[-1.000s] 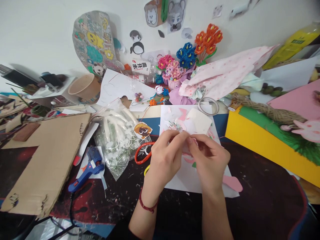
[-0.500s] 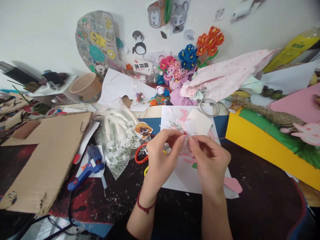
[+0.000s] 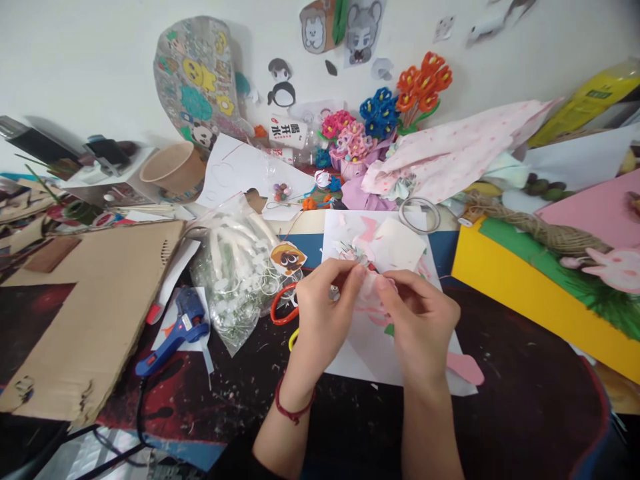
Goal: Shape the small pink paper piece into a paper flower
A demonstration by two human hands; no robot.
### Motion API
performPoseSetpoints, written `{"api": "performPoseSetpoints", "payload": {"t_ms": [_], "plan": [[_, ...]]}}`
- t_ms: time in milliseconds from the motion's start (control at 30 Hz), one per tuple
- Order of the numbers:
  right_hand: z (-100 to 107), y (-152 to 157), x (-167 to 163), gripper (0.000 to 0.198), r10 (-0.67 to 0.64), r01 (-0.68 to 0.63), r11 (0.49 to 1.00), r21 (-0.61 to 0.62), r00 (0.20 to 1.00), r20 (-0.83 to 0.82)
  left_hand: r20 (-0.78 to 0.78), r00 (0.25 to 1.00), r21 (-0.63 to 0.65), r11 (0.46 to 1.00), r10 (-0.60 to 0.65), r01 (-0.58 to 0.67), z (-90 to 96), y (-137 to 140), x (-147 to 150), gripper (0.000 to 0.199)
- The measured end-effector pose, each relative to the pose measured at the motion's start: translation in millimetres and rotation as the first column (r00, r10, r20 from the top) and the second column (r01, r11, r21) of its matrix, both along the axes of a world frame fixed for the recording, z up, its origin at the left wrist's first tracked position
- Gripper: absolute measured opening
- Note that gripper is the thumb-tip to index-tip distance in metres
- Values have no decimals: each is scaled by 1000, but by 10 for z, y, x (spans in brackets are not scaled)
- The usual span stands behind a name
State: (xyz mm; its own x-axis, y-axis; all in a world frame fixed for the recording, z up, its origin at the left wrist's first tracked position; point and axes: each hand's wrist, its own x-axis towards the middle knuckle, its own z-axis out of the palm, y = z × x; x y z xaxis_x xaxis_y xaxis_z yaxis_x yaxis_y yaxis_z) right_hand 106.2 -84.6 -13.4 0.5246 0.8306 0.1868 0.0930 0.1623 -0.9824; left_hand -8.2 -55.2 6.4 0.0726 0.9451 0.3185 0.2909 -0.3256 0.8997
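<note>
You sit at a home craft desk, cluttered and paint-flecked. At nine o'clock lie cardboard point(image 3: 95, 313) and a blue glue gun point(image 3: 175, 331); at twelve, pipe-cleaner flowers point(image 3: 383, 110) and cartoon stickers point(image 3: 197, 83) line the wall; at three, twine point(image 3: 535, 227) crosses coloured paper sheets point(image 3: 520, 277).

Dark table point(image 3: 525, 400) w/ cardboard point(image 3: 95, 313), glue gun point(image 3: 175, 330), white paper point(image 3: 373, 347).
</note>
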Motion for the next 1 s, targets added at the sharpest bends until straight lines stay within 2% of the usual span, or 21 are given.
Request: {"api": "performPoseSetpoints", "payload": {"t_ms": [367, 600, 767, 1000], "plan": [[43, -23, 9, 5, 59, -59, 998, -10, 998, 12, 9, 999, 14, 999, -45, 45, -7, -17, 14, 13], [-11, -19, 25, 8, 150, -156, 987, -48, 982, -112, -21, 1000, 58, 998, -13, 14, 0, -17, -6, 15], [-5, -22, 28, 6, 163, -168, 985, -40, 980, -116, -44, 999, 92, 996, -5, 9, -2, -13, -1, 14], [-19, -26, 36, 3, 164, -168, 986, -17, 977, -139, -37, 999, 77, 997, -26, 29, -4, -22, -13, 13]]}}
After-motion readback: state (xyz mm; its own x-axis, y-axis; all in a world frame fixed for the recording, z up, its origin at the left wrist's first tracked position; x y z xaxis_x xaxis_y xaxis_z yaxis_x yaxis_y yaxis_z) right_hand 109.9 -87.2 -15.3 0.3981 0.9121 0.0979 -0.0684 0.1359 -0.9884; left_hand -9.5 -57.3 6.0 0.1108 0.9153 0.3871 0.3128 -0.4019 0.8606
